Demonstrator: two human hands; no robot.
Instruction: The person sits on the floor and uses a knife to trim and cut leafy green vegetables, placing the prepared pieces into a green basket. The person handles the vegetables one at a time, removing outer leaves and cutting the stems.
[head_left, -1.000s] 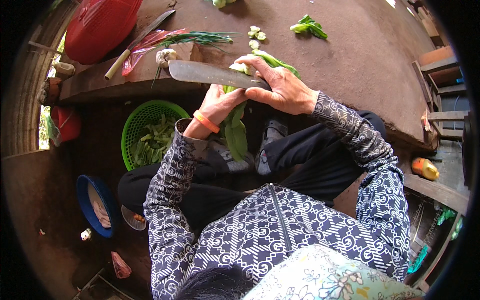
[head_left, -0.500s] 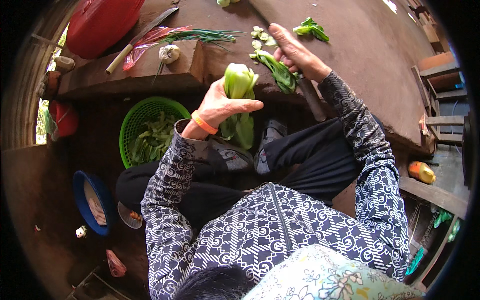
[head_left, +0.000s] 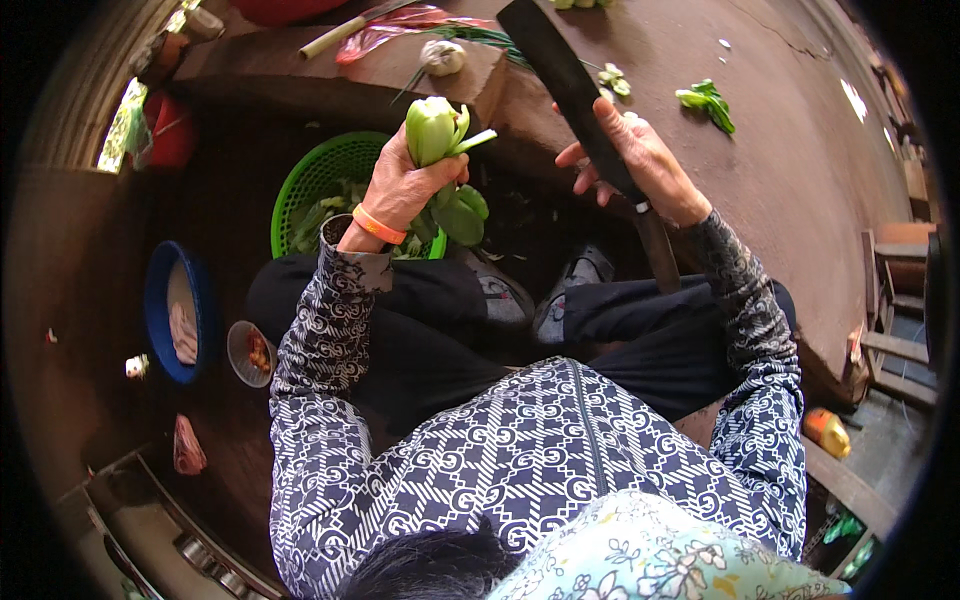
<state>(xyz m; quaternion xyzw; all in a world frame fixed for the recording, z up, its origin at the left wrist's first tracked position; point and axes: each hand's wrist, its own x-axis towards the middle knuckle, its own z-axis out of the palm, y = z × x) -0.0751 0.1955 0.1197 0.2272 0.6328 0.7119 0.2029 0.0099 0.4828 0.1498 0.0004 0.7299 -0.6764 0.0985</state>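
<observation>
My left hand (head_left: 400,185) is wrapped round a head of bok choy (head_left: 432,130), its pale base upward and a stalk sticking out to the right. Green leaves (head_left: 462,212) hang below my fingers, over the rim of a green plastic basket (head_left: 279,205) with loose greens in it. In my right hand (head_left: 648,165) is a large dark cleaver (head_left: 565,80), gripped near the blade's heel with the thumb on its side. Its blade points up and to the left, away from the bok choy; its handle (head_left: 656,250) extends below my palm.
On the raised ledge lie a garlic bulb (head_left: 442,57), green onions on red plastic, another knife (head_left: 333,37), cut pale pieces (head_left: 614,80) and a small leafy bunch (head_left: 707,105). A blue basin (head_left: 153,310) and clear bowl (head_left: 250,352) stand at left; wooden furniture stands right.
My left hand has brought the bok choy left, toward the basket. My right hand has lifted the cleaver into clear view. The leafy bunch formerly beside it no longer shows. The view has shifted.
</observation>
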